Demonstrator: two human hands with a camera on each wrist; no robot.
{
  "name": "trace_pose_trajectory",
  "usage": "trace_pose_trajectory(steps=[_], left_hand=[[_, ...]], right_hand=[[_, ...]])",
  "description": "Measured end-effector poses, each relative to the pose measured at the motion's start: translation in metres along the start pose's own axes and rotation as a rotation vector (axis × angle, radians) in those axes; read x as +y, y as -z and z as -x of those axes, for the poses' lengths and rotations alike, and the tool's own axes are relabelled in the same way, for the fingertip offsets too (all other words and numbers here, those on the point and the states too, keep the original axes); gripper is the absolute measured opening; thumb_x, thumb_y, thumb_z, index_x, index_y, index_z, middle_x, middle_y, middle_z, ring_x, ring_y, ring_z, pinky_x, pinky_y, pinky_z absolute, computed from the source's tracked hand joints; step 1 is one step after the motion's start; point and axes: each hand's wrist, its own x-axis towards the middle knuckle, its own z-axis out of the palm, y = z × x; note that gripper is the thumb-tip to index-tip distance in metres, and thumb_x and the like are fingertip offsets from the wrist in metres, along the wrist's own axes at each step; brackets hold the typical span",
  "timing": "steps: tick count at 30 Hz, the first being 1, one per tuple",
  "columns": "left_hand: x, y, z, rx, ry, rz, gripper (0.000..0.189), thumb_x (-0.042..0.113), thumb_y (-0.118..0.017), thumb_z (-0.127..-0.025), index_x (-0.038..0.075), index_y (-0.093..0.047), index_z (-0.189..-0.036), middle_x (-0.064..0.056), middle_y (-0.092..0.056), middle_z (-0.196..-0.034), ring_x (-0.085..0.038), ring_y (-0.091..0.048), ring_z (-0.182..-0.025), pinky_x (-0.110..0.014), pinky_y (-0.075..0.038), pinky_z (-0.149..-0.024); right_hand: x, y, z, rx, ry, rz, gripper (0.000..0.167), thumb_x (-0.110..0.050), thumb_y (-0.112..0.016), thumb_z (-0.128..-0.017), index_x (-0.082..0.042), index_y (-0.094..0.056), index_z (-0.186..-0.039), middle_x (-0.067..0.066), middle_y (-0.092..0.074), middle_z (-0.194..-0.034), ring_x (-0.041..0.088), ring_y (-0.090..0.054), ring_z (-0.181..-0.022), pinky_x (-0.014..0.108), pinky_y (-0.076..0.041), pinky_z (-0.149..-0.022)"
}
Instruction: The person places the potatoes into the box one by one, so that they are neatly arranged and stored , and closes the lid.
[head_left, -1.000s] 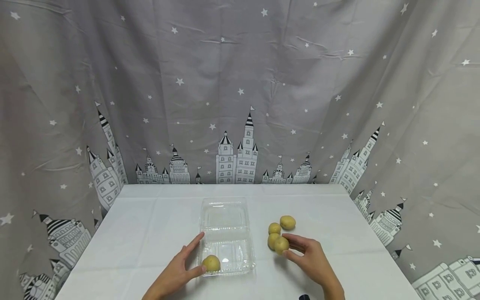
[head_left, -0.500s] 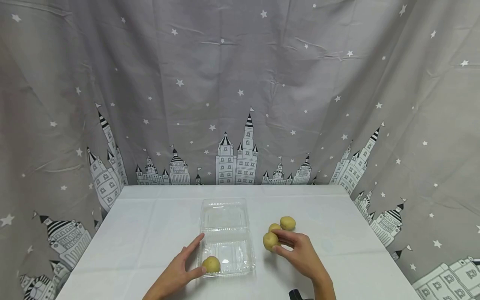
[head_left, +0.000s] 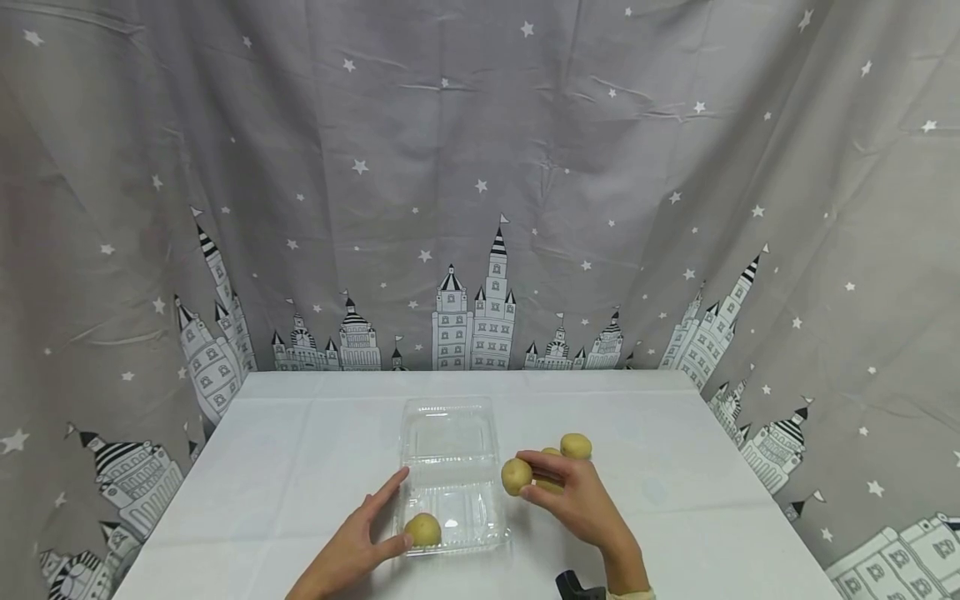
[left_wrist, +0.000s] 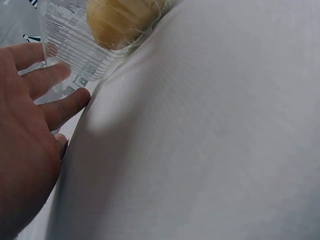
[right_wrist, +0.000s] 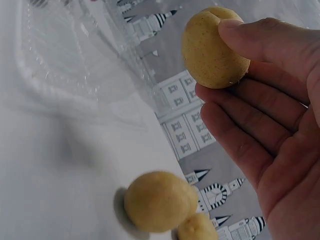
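Note:
Pinched between thumb and fingers, a potato is held by my right hand above the table, just right of a clear plastic clamshell box. The box lies open with its lid half towards the back. One potato sits in the near left corner of its near half. My left hand rests along the box's left side, thumb and fingers spread. In the left wrist view its fingers touch or nearly touch the box wall.
Behind my right hand are more potatoes, one in plain sight and others partly covered by the hand. A grey curtain with printed castles hangs behind the white table. A black device is near my right wrist.
My right hand has carried the potato leftwards, away from the other potatoes and closer to the box. My left hand has stayed in place.

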Motion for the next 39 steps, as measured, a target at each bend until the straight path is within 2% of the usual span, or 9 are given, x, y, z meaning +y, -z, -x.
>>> trace_pose_trajectory(steps=[5,12,15,21,29,35,39], left_hand=[[0.0,0.0,0.0,0.001,0.001,0.004,0.09,0.029,-0.083,-0.093,0.011,-0.039,-0.17,-0.021,-0.036,-0.177,-0.053,-0.022,-0.164,-0.08,-0.005,-0.131],[0.0,0.0,0.0,0.006,-0.006,0.004,0.09,0.029,-0.083,-0.092,0.011,-0.04,-0.17,-0.021,-0.037,-0.176,-0.053,-0.022,-0.164,-0.081,-0.005,-0.13],[0.0,0.0,0.0,0.006,-0.01,0.003,0.09,0.028,-0.083,-0.093,0.011,-0.04,-0.17,-0.022,-0.037,-0.176,-0.054,-0.022,-0.164,-0.082,-0.005,-0.13],[0.002,0.0,0.001,0.003,0.0,-0.005,0.09,0.03,-0.082,-0.093,0.011,-0.04,-0.17,-0.021,-0.037,-0.176,-0.055,-0.024,-0.163,-0.081,-0.005,-0.13],[0.002,0.0,0.001,0.008,-0.02,-0.017,0.09,0.03,-0.082,-0.093,0.011,-0.04,-0.17,-0.019,-0.039,-0.175,-0.056,-0.026,-0.162,-0.082,-0.008,-0.13],[0.002,0.0,0.001,0.016,-0.033,-0.028,0.088,0.029,-0.083,-0.093,0.012,-0.042,-0.169,-0.015,-0.042,-0.175,-0.054,-0.03,-0.161,-0.08,-0.01,-0.13],[0.001,0.0,0.001,0.006,-0.039,-0.016,0.088,0.028,-0.082,-0.094,0.011,-0.04,-0.17,-0.017,-0.04,-0.175,-0.055,-0.029,-0.162,-0.082,-0.008,-0.129]], right_hand=[[-0.003,-0.006,-0.007,-0.012,0.01,0.018,0.044,-0.015,-0.085,-0.096,-0.007,-0.075,-0.138,0.008,-0.079,-0.129,0.022,-0.077,-0.119,0.037,-0.065,-0.106],[-0.007,-0.016,-0.017,-0.064,0.055,0.035,0.044,-0.017,-0.082,-0.099,-0.003,-0.073,-0.139,0.012,-0.079,-0.134,0.028,-0.08,-0.117,0.042,-0.064,-0.106],[-0.008,-0.022,-0.021,-0.095,0.063,0.022,0.043,-0.017,-0.081,-0.1,-0.002,-0.073,-0.139,0.011,-0.078,-0.135,0.026,-0.079,-0.118,0.04,-0.064,-0.108],[-0.008,-0.038,-0.028,-0.144,0.019,0.013,0.043,-0.021,-0.082,-0.099,-0.007,-0.074,-0.14,0.003,-0.078,-0.137,0.019,-0.078,-0.121,0.033,-0.062,-0.109],[-0.007,-0.055,-0.036,-0.134,0.004,0.002,0.043,-0.023,-0.082,-0.099,-0.003,-0.075,-0.137,0.01,-0.079,-0.135,0.027,-0.079,-0.119,0.04,-0.064,-0.106],[-0.006,-0.066,-0.04,-0.138,-0.051,-0.02,0.045,-0.022,-0.083,-0.098,0.0,-0.074,-0.136,0.011,-0.079,-0.134,0.029,-0.079,-0.12,0.039,-0.064,-0.107],[-0.006,-0.075,-0.043,-0.142,-0.077,-0.026,0.045,-0.02,-0.083,-0.097,0.001,-0.074,-0.136,0.01,-0.08,-0.132,0.027,-0.079,-0.119,0.037,-0.064,-0.106]])
